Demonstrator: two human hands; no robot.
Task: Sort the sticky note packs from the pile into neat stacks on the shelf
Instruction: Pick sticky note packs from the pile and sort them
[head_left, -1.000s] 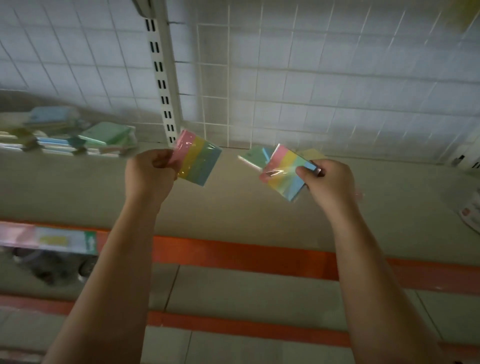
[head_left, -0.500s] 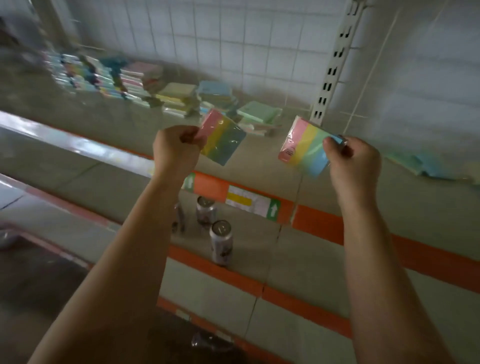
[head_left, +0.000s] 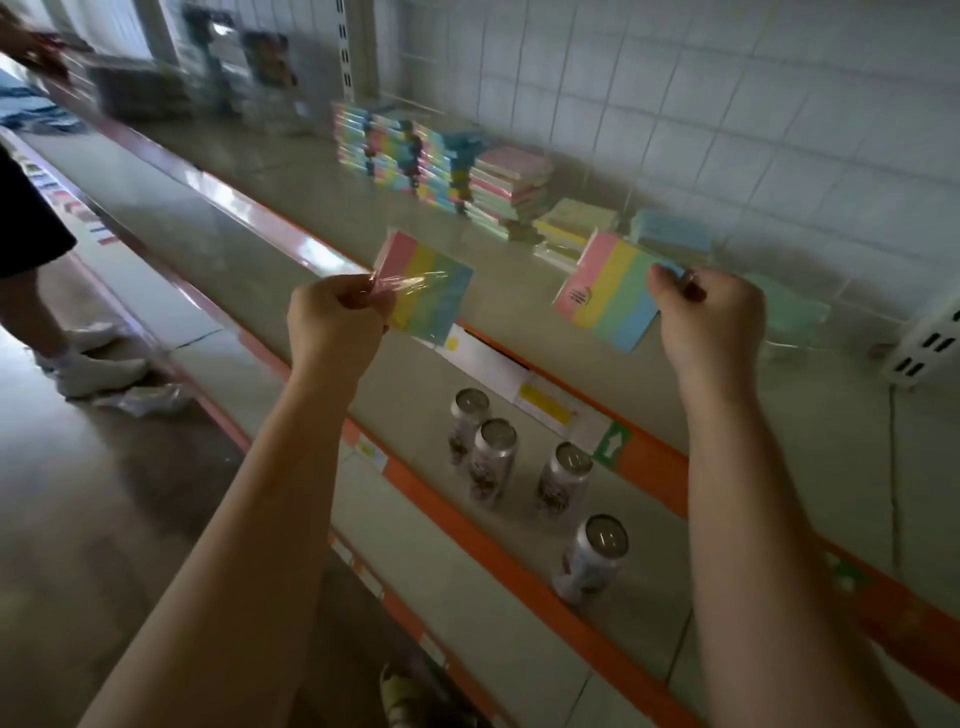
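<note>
White tiles back the shelf (head_left: 249, 208), where neat stacks of sticky note packs (head_left: 415, 150) stand well beyond the fingers. Left hand (head_left: 332, 322) pinches a striped pack (head_left: 431, 296) by its plastic wrap, fingers clamped on the near corner. Right hand (head_left: 711, 322) pinches a second striped pack (head_left: 608, 296) at its right edge. Four cans (head_left: 493, 460) stand on the lower shelf beneath both hands.
</note>
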